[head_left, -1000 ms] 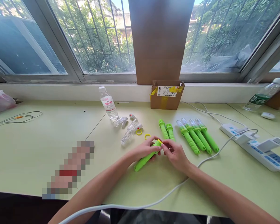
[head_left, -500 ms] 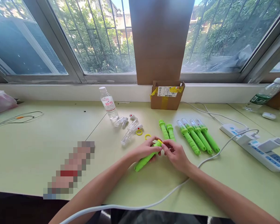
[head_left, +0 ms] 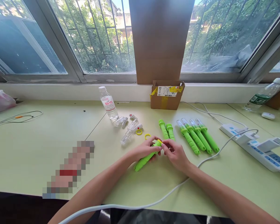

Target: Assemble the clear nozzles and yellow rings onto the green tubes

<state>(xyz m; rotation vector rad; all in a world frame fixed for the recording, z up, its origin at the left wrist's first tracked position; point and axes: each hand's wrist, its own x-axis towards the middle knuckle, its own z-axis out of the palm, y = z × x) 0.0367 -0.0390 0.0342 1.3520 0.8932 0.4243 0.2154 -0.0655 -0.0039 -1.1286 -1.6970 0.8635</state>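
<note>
My left hand is wrapped round a green plastic flashlight-like handle, tilted with its threaded end up to the right. At that end sits a yellow ring, pinched by the fingertips of my right hand. Two more green handles lie just beyond my hands. Two loose yellow rings rest to their left, near clear plastic tubes with white caps. Right of my hands, several green handles with clear tops lie side by side.
A water bottle and an open cardboard box stand at the back. To the right are a power strip with plugs and another bottle. A white cable crosses the front under my right forearm. A blurred patch covers something at left.
Almost nothing differs. Both hands keep their places on the green handle and yellow ring; the view has shifted very slightly.
</note>
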